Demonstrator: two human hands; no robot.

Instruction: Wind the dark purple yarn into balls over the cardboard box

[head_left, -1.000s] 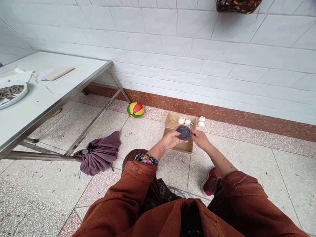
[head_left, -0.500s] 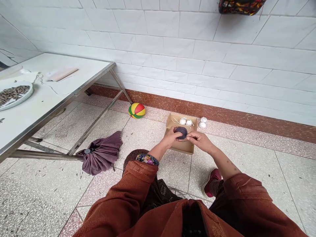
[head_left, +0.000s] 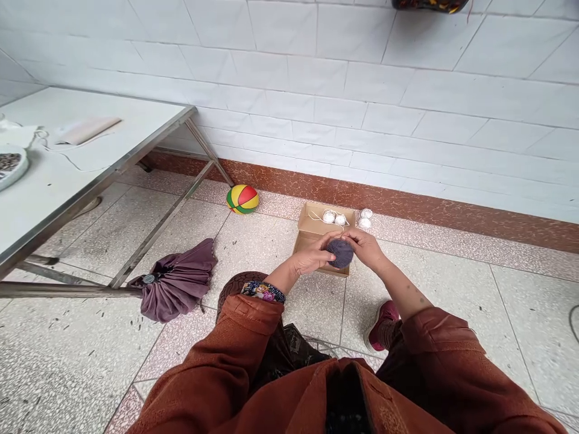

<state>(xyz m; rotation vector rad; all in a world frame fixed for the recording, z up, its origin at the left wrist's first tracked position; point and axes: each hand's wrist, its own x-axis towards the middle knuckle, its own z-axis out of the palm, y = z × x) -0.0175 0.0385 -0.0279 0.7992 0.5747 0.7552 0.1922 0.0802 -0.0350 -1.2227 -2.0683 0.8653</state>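
Observation:
My left hand [head_left: 310, 258] is closed around a dark purple-grey ball of yarn [head_left: 341, 254], its thumb across the front. At the ball's upper right, my right hand [head_left: 367, 248] pinches with thumb and fingertips at the yarn; the strand itself is too fine to see clearly. Both hands are above an open cardboard box [head_left: 307, 241] on the floor and hide part of it. Two white yarn balls [head_left: 329, 217] with loose strands lie at the box's far side. More white balls [head_left: 364, 222] sit on the floor just right of it.
A multicoloured ball [head_left: 243, 199] rests by the wall near a leg of the white metal-framed table [head_left: 149, 120]. A folded purple umbrella [head_left: 181, 280] lies on the floor at left. On the table are a dish [head_left: 18, 172] and a pale folded item [head_left: 90, 129].
The yarn ball has turned and shifted slightly down and right in my left hand. My right hand has moved from the ball's lower right to its upper edge. The view has shifted slightly right.

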